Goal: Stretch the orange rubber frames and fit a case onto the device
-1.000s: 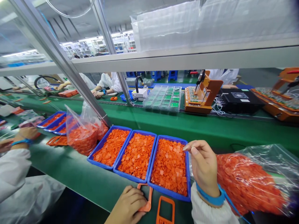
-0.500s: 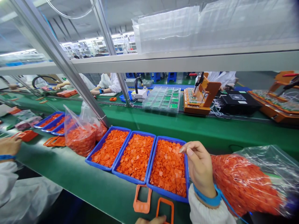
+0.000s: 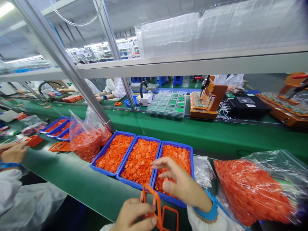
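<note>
My left hand (image 3: pixel 136 215) is at the bottom centre, its thumb and fingers closed on an orange plastic frame (image 3: pixel 158 205) that stands tilted up off the bench. Just right of it, a second orange frame (image 3: pixel 177 219) lies on the green surface. My right hand (image 3: pixel 181 184), with a blue wrist strap (image 3: pixel 209 211), hovers over the near part of the right-hand blue tray (image 3: pixel 192 160). Its fingers are curved and apart, and I see nothing in them. Small orange plastic pieces (image 3: pixel 139 162) fill this tray and the two beside it.
Clear bags of orange pieces stand at left (image 3: pixel 85 144) and right (image 3: pixel 252 192). A crumpled clear bag (image 3: pixel 203 170) lies beside the right tray. A co-worker's hands (image 3: pixel 14 152) are at far left. Behind are an orange fixture (image 3: pixel 204 102) and a divided clear tray (image 3: pixel 167 102).
My right hand has moved left and down from the right tray's far edge, and its pinched fingers have parted. My left hand has come further into view and raised an orange frame.
</note>
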A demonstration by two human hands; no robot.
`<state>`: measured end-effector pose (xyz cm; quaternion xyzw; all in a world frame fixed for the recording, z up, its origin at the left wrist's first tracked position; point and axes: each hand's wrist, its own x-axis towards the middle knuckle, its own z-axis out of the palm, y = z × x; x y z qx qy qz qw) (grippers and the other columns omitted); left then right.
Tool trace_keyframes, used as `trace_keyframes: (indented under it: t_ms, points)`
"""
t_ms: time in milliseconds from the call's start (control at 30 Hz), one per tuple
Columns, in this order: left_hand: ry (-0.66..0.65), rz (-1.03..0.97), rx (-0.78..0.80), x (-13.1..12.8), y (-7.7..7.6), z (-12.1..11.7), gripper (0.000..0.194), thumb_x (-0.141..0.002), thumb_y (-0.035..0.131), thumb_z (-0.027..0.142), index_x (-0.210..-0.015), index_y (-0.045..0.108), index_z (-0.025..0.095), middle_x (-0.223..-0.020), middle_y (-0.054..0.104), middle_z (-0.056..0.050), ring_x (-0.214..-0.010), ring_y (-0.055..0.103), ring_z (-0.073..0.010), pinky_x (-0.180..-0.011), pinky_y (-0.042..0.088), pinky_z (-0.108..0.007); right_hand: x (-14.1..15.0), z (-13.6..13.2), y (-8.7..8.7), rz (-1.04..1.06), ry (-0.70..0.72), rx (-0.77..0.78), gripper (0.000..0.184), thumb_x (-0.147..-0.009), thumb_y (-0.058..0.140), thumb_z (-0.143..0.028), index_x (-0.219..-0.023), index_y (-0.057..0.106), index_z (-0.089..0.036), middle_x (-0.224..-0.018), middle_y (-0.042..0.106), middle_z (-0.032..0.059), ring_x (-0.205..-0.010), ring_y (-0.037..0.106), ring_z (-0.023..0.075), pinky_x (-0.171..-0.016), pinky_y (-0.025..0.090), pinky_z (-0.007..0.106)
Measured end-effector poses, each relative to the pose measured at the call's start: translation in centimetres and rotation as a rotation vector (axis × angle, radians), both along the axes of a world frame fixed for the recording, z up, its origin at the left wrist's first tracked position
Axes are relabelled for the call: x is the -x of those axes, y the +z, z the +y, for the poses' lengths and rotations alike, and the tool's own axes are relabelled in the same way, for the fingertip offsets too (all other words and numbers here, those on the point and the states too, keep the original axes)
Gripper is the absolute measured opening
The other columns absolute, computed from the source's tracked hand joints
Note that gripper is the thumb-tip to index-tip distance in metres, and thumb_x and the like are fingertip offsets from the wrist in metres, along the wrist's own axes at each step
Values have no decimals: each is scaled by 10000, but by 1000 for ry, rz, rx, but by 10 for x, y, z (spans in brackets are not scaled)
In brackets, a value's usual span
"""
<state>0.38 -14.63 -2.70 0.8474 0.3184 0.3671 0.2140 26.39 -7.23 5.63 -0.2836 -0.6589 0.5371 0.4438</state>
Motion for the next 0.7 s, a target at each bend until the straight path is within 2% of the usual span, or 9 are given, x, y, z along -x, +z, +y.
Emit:
trace_keyframes:
  t_ms: [100,200,233,300,333,400,533,600,700]
  points:
    - [20,22,-274,3,17,16,431,-965,719,209,-1349,699,403,-1016,846,-56,-803,774,-235,-792,591,-347,14,-8,6,-99,160,-50,764,-797,868,-559,-1450,578,-288,-1347,738,115,-1194,748,302,-960,633,386]
    - [-19,-5,-330,14,15,31,274,-954,729,249,-1199,747,370,-964,837,-50,-754,767,-225,-734,603,-349,15,-8,8,-116,192,-80,857,-711,944,-516,-1448,560,-313,-1252,782,66,-1071,784,275,-944,624,358]
    - [36,-44,-346,22,11,39,225,-942,735,259,-1139,747,366,-973,832,-44,-760,765,-224,-726,609,-353,13,-7,7,-122,164,-72,867,-693,954,-522,-1439,560,-321,-1241,783,58,-1079,777,277,-959,612,362]
    - [327,-97,-352,44,4,66,143,-933,715,266,-1056,719,339,-1025,820,-38,-817,767,-226,-753,626,-368,5,-3,5,-144,83,-45,866,-691,946,-556,-1432,555,-335,-1252,768,57,-1129,749,289,-1008,581,388]
    - [520,-72,-301,57,1,85,94,-954,663,276,-1033,706,301,-1047,815,-54,-886,770,-244,-801,629,-388,1,-1,2,-148,47,-31,863,-708,927,-581,-1442,543,-338,-1266,758,65,-1157,733,297,-1033,563,408]
    - [745,169,-43,79,-2,125,224,-999,527,340,-1081,702,225,-1074,805,-99,-954,767,-268,-899,617,-420,-7,2,-2,-132,-2,-13,855,-751,876,-632,-1466,517,-331,-1294,741,87,-1194,711,310,-1062,539,442]
    - [750,330,115,103,-6,192,324,-932,528,326,-1077,742,132,-1085,813,-155,-956,770,-311,-937,595,-437,-12,5,-7,-82,-22,5,866,-778,831,-677,-1485,481,-321,-1328,720,115,-1220,697,317,-1076,520,462]
    - [725,388,162,106,-12,207,333,-913,556,313,-1113,756,137,-1108,820,-137,-956,772,-296,-940,589,-404,-11,5,-6,-89,-17,13,876,-767,837,-683,-1482,480,-324,-1338,714,115,-1231,689,323,-1086,509,472]
    - [718,456,211,107,-24,217,326,-910,568,277,-1134,775,162,-1164,820,-126,-1043,766,-300,-982,567,-388,-8,5,-4,-123,2,44,885,-754,843,-690,-1480,480,-337,-1360,706,110,-1257,669,332,-1115,477,497]
